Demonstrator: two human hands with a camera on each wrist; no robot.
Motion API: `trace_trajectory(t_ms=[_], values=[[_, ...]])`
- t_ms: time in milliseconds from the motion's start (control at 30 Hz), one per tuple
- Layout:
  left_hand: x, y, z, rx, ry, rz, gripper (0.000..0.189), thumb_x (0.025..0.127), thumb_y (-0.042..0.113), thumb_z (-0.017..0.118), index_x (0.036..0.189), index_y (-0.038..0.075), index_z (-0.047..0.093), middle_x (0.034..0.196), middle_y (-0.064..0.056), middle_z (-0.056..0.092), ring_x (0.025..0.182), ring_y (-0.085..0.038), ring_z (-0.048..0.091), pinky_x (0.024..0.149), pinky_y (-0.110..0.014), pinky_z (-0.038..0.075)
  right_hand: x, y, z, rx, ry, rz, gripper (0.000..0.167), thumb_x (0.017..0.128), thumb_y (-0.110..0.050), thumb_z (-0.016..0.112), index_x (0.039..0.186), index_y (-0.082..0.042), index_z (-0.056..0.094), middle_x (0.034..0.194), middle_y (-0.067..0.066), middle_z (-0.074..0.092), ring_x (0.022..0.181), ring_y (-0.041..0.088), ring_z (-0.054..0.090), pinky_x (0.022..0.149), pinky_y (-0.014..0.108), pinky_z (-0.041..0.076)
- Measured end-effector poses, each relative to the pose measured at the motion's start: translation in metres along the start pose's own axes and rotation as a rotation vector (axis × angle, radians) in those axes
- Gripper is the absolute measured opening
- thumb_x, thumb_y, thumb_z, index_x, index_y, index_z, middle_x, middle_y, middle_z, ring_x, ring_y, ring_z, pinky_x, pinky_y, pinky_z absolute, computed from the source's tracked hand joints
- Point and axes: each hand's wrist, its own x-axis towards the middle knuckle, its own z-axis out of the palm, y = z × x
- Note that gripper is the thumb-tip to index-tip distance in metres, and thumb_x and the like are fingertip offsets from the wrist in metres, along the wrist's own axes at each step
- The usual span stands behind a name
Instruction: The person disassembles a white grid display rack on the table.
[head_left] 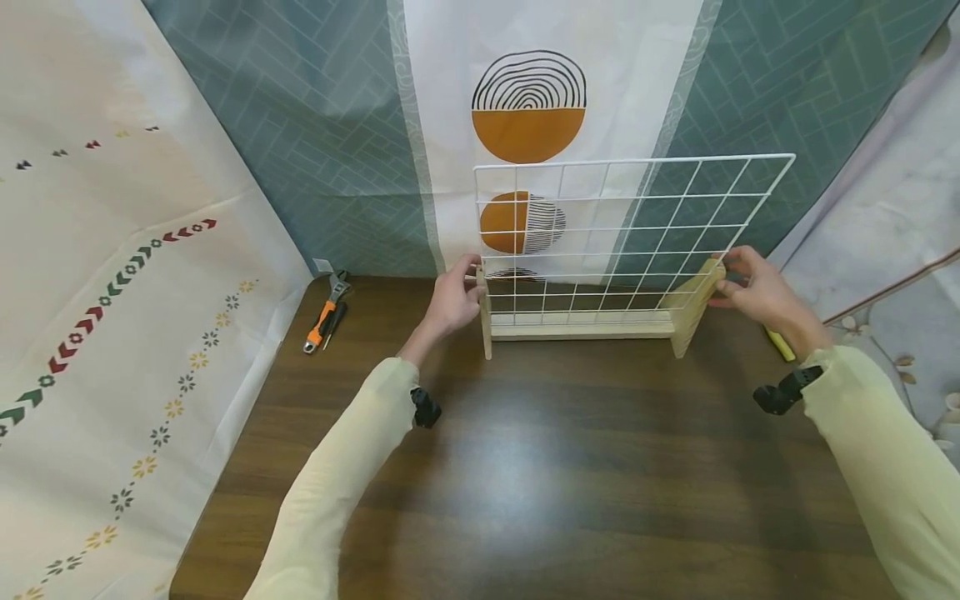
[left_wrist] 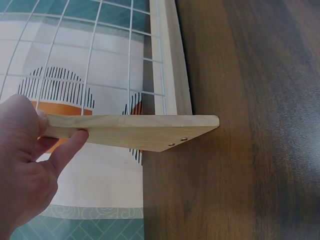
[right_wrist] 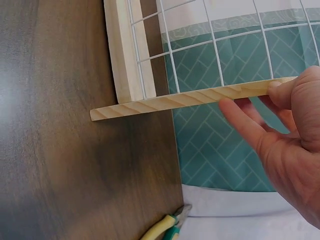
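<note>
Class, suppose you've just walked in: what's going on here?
A person is handling a wooden stand with a white wire grid, toward the back of a brown table. The left hand pinches its left end panel, the right hand its right end panel. A wrench lies off to the left, pliers to the right.

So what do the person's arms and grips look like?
Both arms wear long, plain, pale yellow-green sleeves: left sleeve and right sleeve. They reach down close to the wrists. Each wrist has a small black camera strapped on, the left camera and right camera. The left grip and right grip wear no gloves.
</note>
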Motion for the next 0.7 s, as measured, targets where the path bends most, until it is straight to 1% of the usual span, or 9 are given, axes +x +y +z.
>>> trace_trajectory(t_ms=[33, 167, 233, 300, 433, 533, 700], values=[[-0.001, 0.0, 0.0, 0.004, 0.003, 0.004, 0.044, 0.092, -0.007, 0.06, 0.134, 0.002, 0.051, 0.121, -0.018, 0.065, 0.108, -0.029, 0.066, 0.096, -0.037, 0.05, -0.001, 0.0, 0.001, -0.002, -0.003, 0.006, 0.036, 0.1, 0.013, 0.039, 0.132, 0.011, 0.023, 0.152, 0.033, 0.027, 0.097, -0.001, 0.055, 0.079, 0.028, 0.058], [-0.006, -0.001, -0.001, 0.019, 0.01, 0.004, 0.043, 0.092, -0.007, 0.061, 0.133, 0.005, 0.052, 0.12, -0.016, 0.065, 0.109, -0.028, 0.064, 0.097, -0.036, 0.049, -0.003, -0.001, 0.003, -0.019, -0.016, 0.017, 0.041, 0.1, 0.012, 0.04, 0.136, 0.01, 0.022, 0.151, 0.033, 0.027, 0.104, 0.011, 0.056, 0.081, 0.029, 0.057], [-0.008, -0.001, -0.002, 0.018, 0.003, -0.003, 0.043, 0.093, -0.006, 0.06, 0.133, 0.006, 0.052, 0.12, -0.016, 0.065, 0.109, -0.027, 0.064, 0.097, -0.036, 0.05, -0.004, 0.0, 0.003, -0.022, -0.021, 0.016, 0.042, 0.1, 0.012, 0.04, 0.137, 0.01, 0.021, 0.15, 0.034, 0.027, 0.105, 0.014, 0.056, 0.082, 0.029, 0.057], [-0.01, -0.001, -0.002, 0.013, 0.001, -0.006, 0.043, 0.093, -0.006, 0.06, 0.133, 0.005, 0.051, 0.119, -0.016, 0.066, 0.107, -0.027, 0.065, 0.096, -0.036, 0.05, -0.005, 0.0, 0.004, -0.027, -0.027, 0.01, 0.042, 0.1, 0.011, 0.04, 0.137, 0.01, 0.021, 0.149, 0.035, 0.028, 0.104, 0.012, 0.057, 0.081, 0.028, 0.057], [-0.015, -0.001, -0.004, 0.011, 0.008, 0.0, 0.041, 0.093, -0.007, 0.06, 0.131, 0.005, 0.052, 0.117, -0.015, 0.067, 0.106, -0.026, 0.066, 0.095, -0.036, 0.051, -0.006, 0.001, 0.004, -0.023, -0.038, -0.012, 0.042, 0.101, 0.01, 0.039, 0.139, 0.011, 0.021, 0.147, 0.037, 0.027, 0.1, 0.005, 0.056, 0.082, 0.03, 0.057], [-0.018, -0.001, -0.006, 0.002, 0.015, 0.009, 0.04, 0.093, -0.007, 0.06, 0.13, 0.005, 0.053, 0.117, -0.016, 0.067, 0.105, -0.027, 0.066, 0.094, -0.035, 0.051, -0.006, 0.001, 0.006, -0.017, -0.042, -0.018, 0.041, 0.101, 0.01, 0.039, 0.138, 0.012, 0.021, 0.146, 0.038, 0.028, 0.1, 0.005, 0.057, 0.083, 0.031, 0.057], [-0.022, -0.002, -0.008, -0.021, 0.022, 0.021, 0.041, 0.092, -0.009, 0.06, 0.131, 0.0, 0.052, 0.117, -0.019, 0.067, 0.104, -0.029, 0.068, 0.094, -0.035, 0.052, -0.008, -0.002, 0.008, -0.033, -0.048, -0.018, 0.04, 0.101, 0.01, 0.039, 0.137, 0.012, 0.021, 0.147, 0.039, 0.027, 0.108, 0.023, 0.058, 0.083, 0.032, 0.057]])
